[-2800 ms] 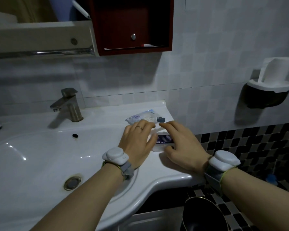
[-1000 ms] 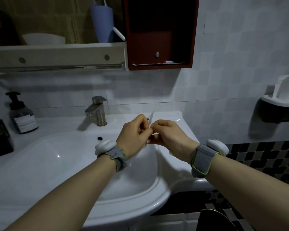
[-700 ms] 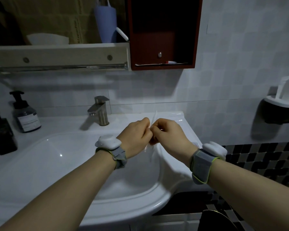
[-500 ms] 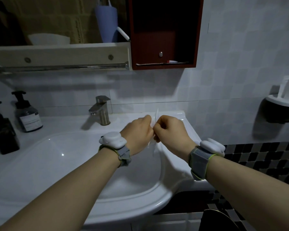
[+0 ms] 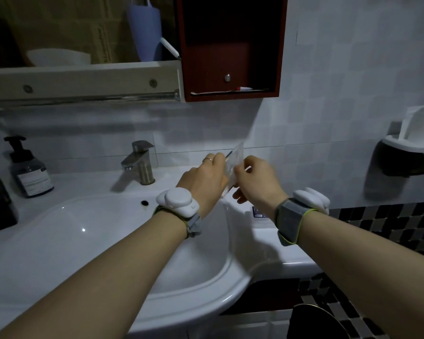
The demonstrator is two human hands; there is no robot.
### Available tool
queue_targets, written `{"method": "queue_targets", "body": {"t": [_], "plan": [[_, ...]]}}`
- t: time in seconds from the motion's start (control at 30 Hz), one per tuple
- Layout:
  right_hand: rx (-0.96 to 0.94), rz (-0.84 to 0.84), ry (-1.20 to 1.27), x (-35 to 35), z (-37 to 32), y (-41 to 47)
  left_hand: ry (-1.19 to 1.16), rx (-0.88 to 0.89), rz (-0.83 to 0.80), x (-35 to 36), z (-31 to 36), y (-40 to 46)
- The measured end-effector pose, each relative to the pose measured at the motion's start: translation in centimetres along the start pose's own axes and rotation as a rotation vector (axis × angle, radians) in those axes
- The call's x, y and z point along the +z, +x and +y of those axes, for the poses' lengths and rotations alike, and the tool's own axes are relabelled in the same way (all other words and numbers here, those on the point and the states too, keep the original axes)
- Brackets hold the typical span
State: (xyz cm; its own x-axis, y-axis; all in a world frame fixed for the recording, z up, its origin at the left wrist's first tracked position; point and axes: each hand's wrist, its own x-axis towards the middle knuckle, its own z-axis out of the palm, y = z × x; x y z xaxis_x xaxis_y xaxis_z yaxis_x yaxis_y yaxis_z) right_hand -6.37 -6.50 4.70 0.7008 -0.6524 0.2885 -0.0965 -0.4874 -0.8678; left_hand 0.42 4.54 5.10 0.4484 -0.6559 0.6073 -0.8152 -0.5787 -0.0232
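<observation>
A small clear plastic packet [image 5: 235, 159] stands upright in the air over the right rim of the white sink [image 5: 88, 241]. My left hand [image 5: 202, 183] pinches its left side, and a thin dark tip shows at those fingers. My right hand [image 5: 256, 183] pinches the packet's right side. The packet's contents are too blurred to make out. Another packet with a dark label [image 5: 258, 212] lies on the sink ledge, partly hidden under my right wrist.
A metal tap [image 5: 140, 161] stands behind the basin. Two pump bottles [image 5: 28, 168] are at the far left. Above hang a shelf with a blue cup [image 5: 145, 28] and a red cabinet [image 5: 230, 47]. A wall holder [image 5: 409, 155] is at the right.
Both hands lifted a packet off the sink ledge and brought it up over the basin rim. In the last half second the hands drew slightly apart and the packet now shows upright between them.
</observation>
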Motion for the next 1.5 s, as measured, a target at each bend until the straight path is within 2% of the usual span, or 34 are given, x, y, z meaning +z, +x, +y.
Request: {"method": "queue_targets", "body": {"t": [0.07, 0.13, 0.27, 0.37, 0.47, 0.57, 0.67, 0.8, 0.9, 1.0, 1.17, 1.33, 1.5], "plan": [[0.002, 0.052, -0.077, -0.4, 0.7, 0.5, -0.013, -0.025, 0.004, 0.2, 0.1, 0.5], [0.086, 0.088, -0.123, -1.2, 1.7, 0.9, -0.016, -0.092, 0.003, 0.6, 0.3, 1.4], [0.146, 0.038, -0.194, -2.4, 2.3, 1.2, 0.015, -0.162, -0.007, 1.4, 1.9, 2.3], [0.092, 0.060, -0.216, -2.8, 2.7, 2.0, 0.042, 0.010, 0.019, 3.2, 3.6, 2.6], [0.127, 0.062, -0.134, -3.5, 2.9, 3.0, 0.087, 0.146, 0.058, 3.9, 4.1, 2.8], [0.216, 0.078, -0.051, -4.5, 3.6, 4.1, 0.056, 0.146, -0.006, 5.2, 4.3, 3.4], [0.257, 0.046, -0.034, -4.6, 4.9, 4.6, 0.038, 0.133, 0.044, 5.3, 4.2, 4.0], [0.209, 0.023, -0.170, -4.5, 6.7, 5.0, 0.115, 0.096, -0.119, 6.4, 4.6, 4.3], [0.219, 0.055, -0.213, -5.0, 7.3, 4.5, 0.041, 0.071, -0.159, 7.2, 4.6, 3.9], [0.253, 0.008, -0.204, -5.1, 8.1, 3.5, -0.091, -0.005, -0.261, 7.8, 4.6, 3.1], [0.203, 0.020, -0.255, -4.5, 9.3, 1.1, -0.197, -0.103, -0.254, 8.6, 4.9, 1.4], [0.084, 0.090, -0.289, -4.7, 9.5, -1.5, -0.374, -0.078, -0.186, 9.1, 4.9, -1.0], [-0.048, -0.063, -0.249, -4.7, 9.8, -3.2, -0.533, 0.001, -0.249, 9.4, 4.4, -2.5]]}}
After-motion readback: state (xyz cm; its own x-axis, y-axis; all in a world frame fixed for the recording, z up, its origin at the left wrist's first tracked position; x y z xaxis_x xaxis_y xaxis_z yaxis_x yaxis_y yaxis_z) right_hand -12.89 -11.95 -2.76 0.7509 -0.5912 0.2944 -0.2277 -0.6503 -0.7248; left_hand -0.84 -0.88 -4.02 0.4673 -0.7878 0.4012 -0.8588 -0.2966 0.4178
